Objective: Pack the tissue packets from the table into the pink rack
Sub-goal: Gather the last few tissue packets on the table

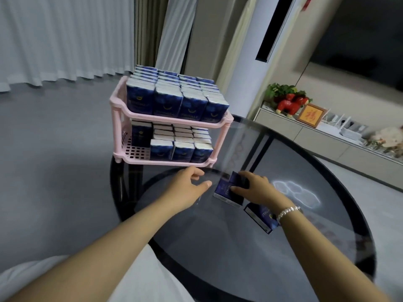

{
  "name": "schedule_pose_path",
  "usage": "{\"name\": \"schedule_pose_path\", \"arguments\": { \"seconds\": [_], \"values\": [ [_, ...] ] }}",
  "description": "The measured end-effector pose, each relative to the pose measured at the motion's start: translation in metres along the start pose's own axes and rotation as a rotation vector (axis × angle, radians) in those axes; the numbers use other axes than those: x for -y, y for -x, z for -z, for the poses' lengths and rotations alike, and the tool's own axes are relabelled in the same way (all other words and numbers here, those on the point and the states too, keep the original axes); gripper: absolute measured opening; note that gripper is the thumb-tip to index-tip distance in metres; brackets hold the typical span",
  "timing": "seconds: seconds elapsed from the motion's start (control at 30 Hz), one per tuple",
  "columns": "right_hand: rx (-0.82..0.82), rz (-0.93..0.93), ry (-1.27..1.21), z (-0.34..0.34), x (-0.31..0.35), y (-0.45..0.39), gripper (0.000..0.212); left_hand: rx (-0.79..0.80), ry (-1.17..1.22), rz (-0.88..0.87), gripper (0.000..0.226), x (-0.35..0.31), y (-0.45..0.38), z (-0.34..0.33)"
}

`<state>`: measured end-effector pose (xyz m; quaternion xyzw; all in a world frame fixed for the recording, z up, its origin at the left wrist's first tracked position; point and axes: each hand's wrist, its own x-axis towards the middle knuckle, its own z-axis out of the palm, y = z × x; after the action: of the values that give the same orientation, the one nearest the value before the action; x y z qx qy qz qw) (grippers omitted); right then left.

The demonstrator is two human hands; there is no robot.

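Note:
A two-shelf pink rack (118, 115) stands at the far left edge of the round dark glass table (239, 258). Its top shelf is packed with several dark blue tissue packets (166, 103). Rows of packets fill most of the bottom shelf, and its front left corner is bare grid. My right hand (255, 188) grips a dark blue tissue packet (224, 189) lying on the glass just in front of the rack. Another packet (260, 216) lies flat under my right wrist. My left hand (187, 186) hovers beside the gripped packet, fingers relaxed and holding nothing.
A tall white floor-standing unit (261, 62) rises behind the table. A low cabinet (327, 138) on the right carries a red ornament, a plant and a small frame. Grey floor and white curtains (65, 40) lie to the left.

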<state>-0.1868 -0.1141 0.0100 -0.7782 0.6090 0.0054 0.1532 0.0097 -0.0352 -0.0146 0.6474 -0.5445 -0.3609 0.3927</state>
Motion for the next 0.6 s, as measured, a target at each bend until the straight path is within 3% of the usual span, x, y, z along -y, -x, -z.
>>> {"name": "schedule_pose_path", "arguments": {
  "seconds": [0.3,0.47,0.6],
  "values": [
    [0.051,0.200,-0.221,-0.014,0.012,0.009,0.069,0.082,-0.114,-0.042,0.043,0.003,0.003,0.001],
    [0.091,0.343,-0.272,-0.030,0.029,0.017,0.063,0.251,-0.261,-0.011,0.077,0.012,0.006,0.010],
    [0.000,0.230,-0.370,-0.040,0.031,0.017,0.053,0.302,-0.328,0.001,0.086,0.016,0.006,0.011]
  ]
}}
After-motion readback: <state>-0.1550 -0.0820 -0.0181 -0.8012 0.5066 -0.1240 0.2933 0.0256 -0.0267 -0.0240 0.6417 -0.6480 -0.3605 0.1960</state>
